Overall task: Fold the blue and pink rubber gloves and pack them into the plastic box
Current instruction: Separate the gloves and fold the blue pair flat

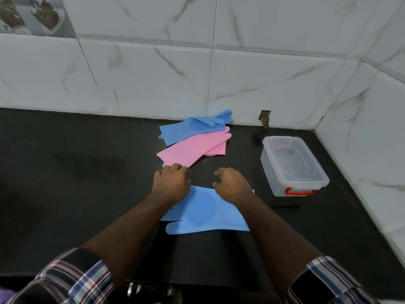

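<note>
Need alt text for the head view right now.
Both hands, left hand and right hand, rest on a flat blue glove on a black counter. Behind lie a pink glove and second blue glove; lidded plastic box sits right.

— What sort of place is this?
— A home kitchen, by the look: a dark stone counter [87, 172] runs into a corner of white marble-look wall tiles [153, 69], one food-picture tile [32, 16] above the counter's far left.

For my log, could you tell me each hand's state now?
Left hand: curled, holding nothing visible.
Right hand: curled, grip cannot be told.
</note>
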A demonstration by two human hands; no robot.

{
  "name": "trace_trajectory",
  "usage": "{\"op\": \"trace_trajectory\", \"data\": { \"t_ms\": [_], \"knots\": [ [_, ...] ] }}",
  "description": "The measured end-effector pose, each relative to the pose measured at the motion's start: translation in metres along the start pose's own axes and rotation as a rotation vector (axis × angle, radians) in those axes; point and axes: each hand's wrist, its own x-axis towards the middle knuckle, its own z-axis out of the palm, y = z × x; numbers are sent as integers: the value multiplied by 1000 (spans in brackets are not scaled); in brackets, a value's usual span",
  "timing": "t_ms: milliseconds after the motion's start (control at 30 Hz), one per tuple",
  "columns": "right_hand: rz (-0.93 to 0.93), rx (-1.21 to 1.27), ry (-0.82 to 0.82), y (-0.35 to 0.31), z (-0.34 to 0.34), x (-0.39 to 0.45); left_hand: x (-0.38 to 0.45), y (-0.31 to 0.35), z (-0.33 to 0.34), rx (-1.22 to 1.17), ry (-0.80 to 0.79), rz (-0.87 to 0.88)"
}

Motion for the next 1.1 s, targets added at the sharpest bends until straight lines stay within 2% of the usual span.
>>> {"op": "trace_trajectory", "data": {
  "t_ms": [267, 733, 1100],
  "knots": [
    [15, -15, 6, -5, 3, 10, 18, 1, 5, 52, -40, 36],
    [-80, -33, -60, -17, 3, 63, 66, 2, 11, 119, -185, 102],
    [-106, -45, -52, -25, 6, 109, 112, -20, 5, 239, -152, 133]
  ]
}}
